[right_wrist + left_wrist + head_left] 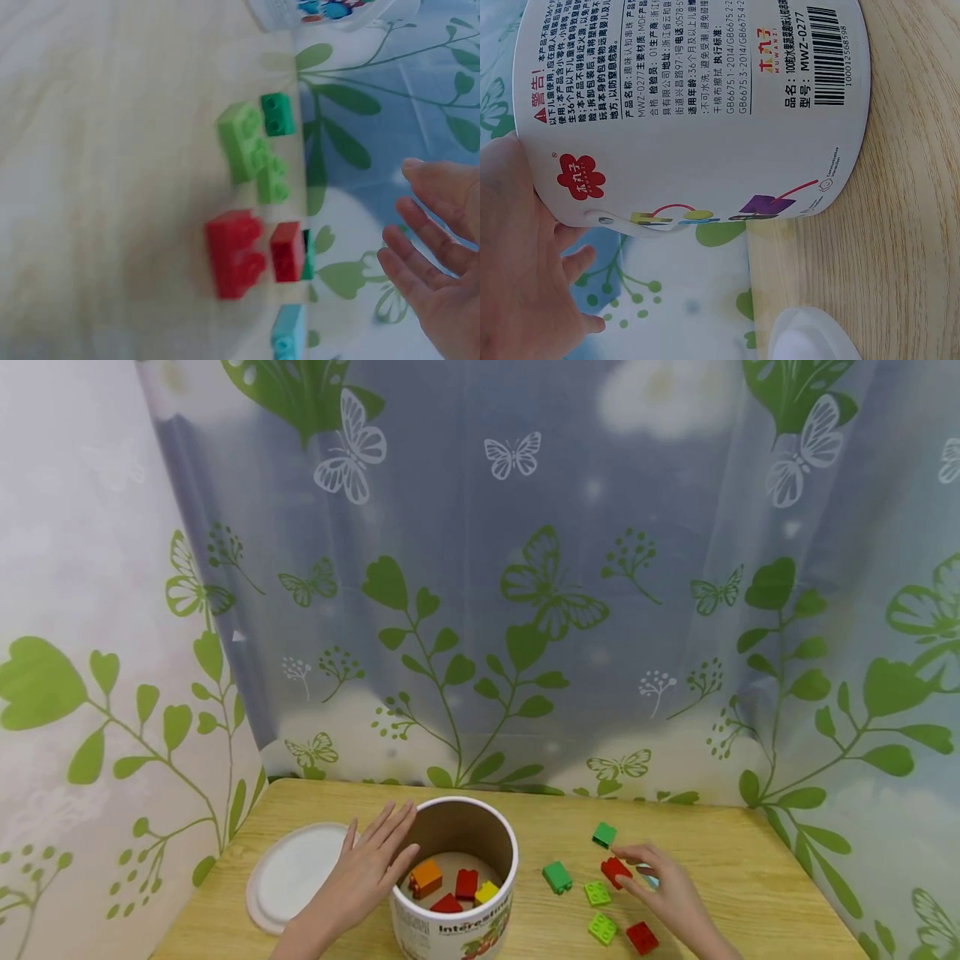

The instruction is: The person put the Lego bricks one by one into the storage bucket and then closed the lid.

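A white printed tub [480,935] stands open at the top, with an orange brick [426,878], two red bricks and a yellow brick [487,892] inside. My left hand [352,881] rests at the tub's left rim, fingers extended. To the right of the tub, my right hand [671,893] reaches over loose toy bricks, its fingers spread and holding nothing in the right wrist view. Nearest its fingertips is a red brick [614,872]; a light blue brick [649,878] is partly hidden beneath the hand. Another red brick [642,937] lies nearer the front.
A round white lid [300,877] lies left of the tub, partly behind my left arm. Two green bricks [557,877] and two lime green bricks [597,893] lie on the wooden table [712,835]. A patterned curtain [465,610] hangs behind the table.
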The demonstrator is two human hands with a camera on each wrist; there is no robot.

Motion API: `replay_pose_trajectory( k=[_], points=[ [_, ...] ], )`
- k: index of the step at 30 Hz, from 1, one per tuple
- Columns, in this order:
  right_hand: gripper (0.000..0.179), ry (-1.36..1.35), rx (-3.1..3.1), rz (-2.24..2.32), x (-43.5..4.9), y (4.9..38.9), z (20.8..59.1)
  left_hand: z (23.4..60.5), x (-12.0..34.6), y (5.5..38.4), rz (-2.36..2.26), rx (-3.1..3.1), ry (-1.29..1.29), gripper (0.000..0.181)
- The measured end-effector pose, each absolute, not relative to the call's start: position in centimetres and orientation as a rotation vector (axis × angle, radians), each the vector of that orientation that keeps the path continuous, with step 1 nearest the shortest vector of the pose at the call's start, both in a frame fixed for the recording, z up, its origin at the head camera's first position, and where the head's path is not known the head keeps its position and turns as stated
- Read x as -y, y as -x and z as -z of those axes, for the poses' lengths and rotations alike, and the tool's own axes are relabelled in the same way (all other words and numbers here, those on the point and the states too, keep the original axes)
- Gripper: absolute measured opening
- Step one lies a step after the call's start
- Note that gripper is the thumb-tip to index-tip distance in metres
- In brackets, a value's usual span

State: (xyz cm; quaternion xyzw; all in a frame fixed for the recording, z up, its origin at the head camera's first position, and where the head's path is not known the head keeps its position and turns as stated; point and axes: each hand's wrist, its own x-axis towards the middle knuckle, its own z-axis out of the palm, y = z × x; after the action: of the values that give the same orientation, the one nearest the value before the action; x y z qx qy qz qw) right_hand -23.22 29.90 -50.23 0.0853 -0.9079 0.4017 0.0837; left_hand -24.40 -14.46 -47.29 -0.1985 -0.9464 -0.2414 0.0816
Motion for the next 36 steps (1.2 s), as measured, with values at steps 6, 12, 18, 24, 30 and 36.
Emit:
replay_pose_trajectory(
  k=[6, 12, 18, 24, 30, 36],
  points=[
    [0.033, -0.419, 2.755, -1.125, -31.7, 22.6, 51.9, 47.3, 14.5, 24.5, 0.729, 2.836, 0.595, 0.062],
    [0.036, -0.503, 2.900, -1.216, -33.1, 22.1, 53.0, 47.4, 14.5, 24.6, 0.734, 2.841, 0.601, 0.062],
    [0.047, -0.506, 3.031, -1.231, -34.0, 21.6, 53.7, 47.5, 14.5, 24.5, 0.730, 2.806, 0.601, 0.062],
    [0.049, -0.515, 3.116, -1.230, -34.4, 21.6, 54.3, 47.6, 14.6, 24.5, 0.726, 2.806, 0.601, 0.062],
    [0.036, -0.656, 3.115, -1.110, -34.8, 21.6, 54.3, 47.5, 14.6, 24.6, 0.734, 2.824, 0.604, 0.062],
    [0.031, -0.591, 3.119, -1.087, -34.5, 21.5, 54.3, 47.5, 14.6, 24.5, 0.724, 2.815, 0.599, 0.062]
  ],
)
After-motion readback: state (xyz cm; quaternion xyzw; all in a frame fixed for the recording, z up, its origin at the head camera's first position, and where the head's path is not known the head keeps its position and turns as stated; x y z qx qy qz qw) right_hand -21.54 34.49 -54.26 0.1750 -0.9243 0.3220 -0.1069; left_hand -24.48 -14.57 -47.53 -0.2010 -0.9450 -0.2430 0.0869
